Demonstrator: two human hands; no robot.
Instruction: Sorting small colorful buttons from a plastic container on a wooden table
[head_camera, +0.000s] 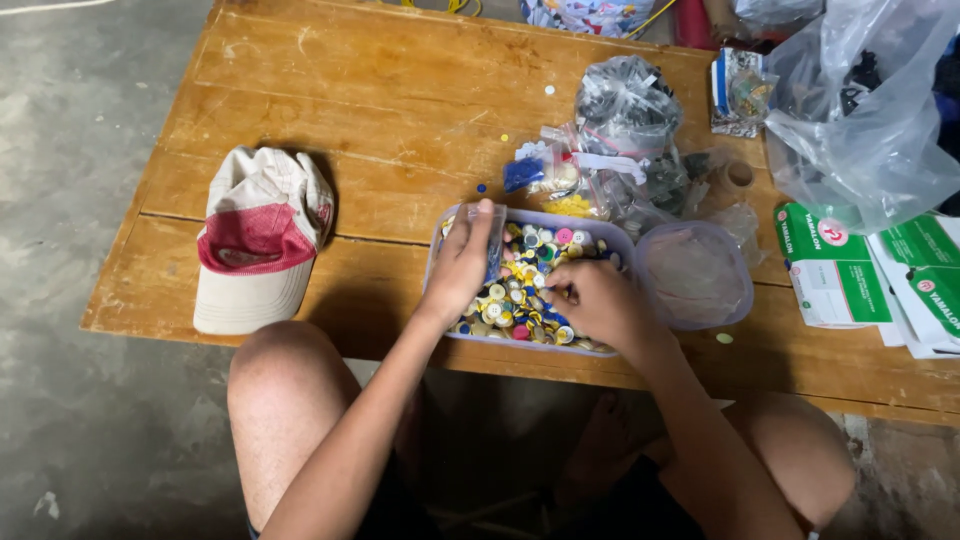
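Sorting looks barely begun: the lilac tray (432, 262) on the tabletop (380, 110) remains heaped with mixed buttons (522, 292), the left hand (462, 265) grasping a small clear bag (494, 240) while right-hand fingers (562, 292) pinch among them.

The right hand (598, 300) covers part of the buttons (520, 290) in the tub (436, 240) — whether its fingertips pinch one is too small to tell. The clear bags (625, 120) blur their contents, and the large plastic bag (880, 130) runs off the frame's edge.
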